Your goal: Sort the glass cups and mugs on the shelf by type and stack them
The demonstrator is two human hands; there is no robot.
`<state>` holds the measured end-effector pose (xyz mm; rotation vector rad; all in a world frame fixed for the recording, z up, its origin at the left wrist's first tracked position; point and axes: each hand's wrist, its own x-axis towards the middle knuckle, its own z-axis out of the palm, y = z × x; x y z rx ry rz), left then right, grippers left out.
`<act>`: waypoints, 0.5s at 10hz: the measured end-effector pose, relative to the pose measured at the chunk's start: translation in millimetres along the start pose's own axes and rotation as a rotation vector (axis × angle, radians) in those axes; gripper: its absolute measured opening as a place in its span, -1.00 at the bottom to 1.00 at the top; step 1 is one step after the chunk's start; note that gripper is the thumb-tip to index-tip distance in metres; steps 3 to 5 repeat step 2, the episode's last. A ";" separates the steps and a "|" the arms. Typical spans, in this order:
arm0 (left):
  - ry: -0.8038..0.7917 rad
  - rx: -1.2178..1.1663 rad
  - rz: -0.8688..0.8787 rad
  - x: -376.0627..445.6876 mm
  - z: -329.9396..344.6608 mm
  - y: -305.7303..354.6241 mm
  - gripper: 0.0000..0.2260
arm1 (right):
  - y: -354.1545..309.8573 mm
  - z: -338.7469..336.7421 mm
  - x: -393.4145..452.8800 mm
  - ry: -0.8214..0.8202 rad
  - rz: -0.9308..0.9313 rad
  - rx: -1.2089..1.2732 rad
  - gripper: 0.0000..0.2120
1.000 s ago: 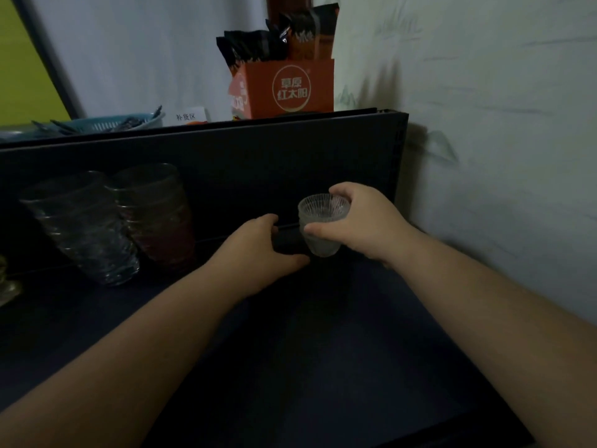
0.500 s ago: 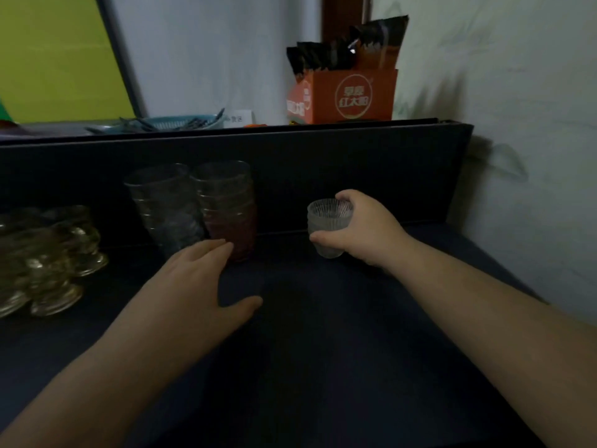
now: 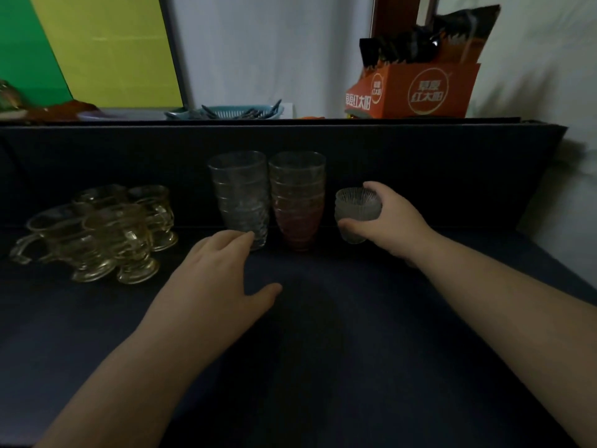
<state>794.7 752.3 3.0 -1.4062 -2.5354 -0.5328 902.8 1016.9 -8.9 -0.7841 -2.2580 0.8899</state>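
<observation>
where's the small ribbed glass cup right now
In the head view, right of centre: the right hand grips the small ribbed glass cup, just right of the reddish stack of glasses.

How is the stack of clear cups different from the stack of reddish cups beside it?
Colour: the clear stack is colourless, while the reddish stack is tinted red, deepest near its base.
Place: the clear stack stands on the left, and the reddish stack is nearer the small ribbed cups.
Contact: the left hand has its fingertips at the clear stack's base; nothing touches the reddish one.
Both stand upright and look similarly tall.
</observation>
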 end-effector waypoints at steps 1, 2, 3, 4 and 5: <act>0.000 0.009 0.002 1.2 -0.2 -5.7 -0.22 | -3.1 -8.7 -7.4 -0.043 0.063 -0.036 0.10; 0.002 0.076 0.013 4.0 -3.1 -16.4 -0.21 | 1.7 -20.0 -22.7 -0.007 0.087 -0.124 0.11; 0.002 0.076 0.013 4.0 -3.1 -16.4 -0.21 | 1.7 -20.0 -22.7 -0.007 0.087 -0.124 0.11; 0.002 0.076 0.013 4.0 -3.1 -16.4 -0.21 | 1.7 -20.0 -22.7 -0.007 0.087 -0.124 0.11; 0.002 0.076 0.013 4.0 -3.1 -16.4 -0.21 | 1.7 -20.0 -22.7 -0.007 0.087 -0.124 0.11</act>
